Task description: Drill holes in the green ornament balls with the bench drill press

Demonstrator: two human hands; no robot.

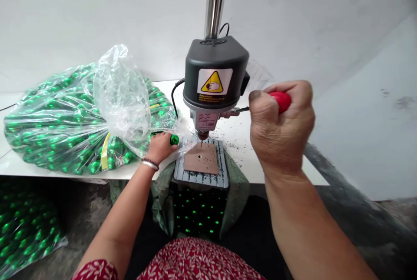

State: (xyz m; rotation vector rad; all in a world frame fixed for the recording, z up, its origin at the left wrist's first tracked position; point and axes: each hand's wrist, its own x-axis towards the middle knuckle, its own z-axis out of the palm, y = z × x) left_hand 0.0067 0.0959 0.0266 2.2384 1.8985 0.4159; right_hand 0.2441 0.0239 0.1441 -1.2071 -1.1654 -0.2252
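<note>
A dark grey drill press [216,67] stands on a steel column, its bit above a brown board [208,162] with a small hole. The board lies on the grey ribbed base [180,169]. My right hand [282,128] is wrapped round the red knob [281,102] of the press lever. Left of the base, my left hand [163,146] has its fingers closed round a shiny green ball [174,139], beside the opening of a clear plastic bag [122,97] full of such balls.
The white table [244,149] carries dark shavings around the press. Below its front edge, green cloth [239,188] surrounds many green balls [198,215]. Another bag of balls [26,228] is at the lower left. A black cable [174,97] runs beside the press.
</note>
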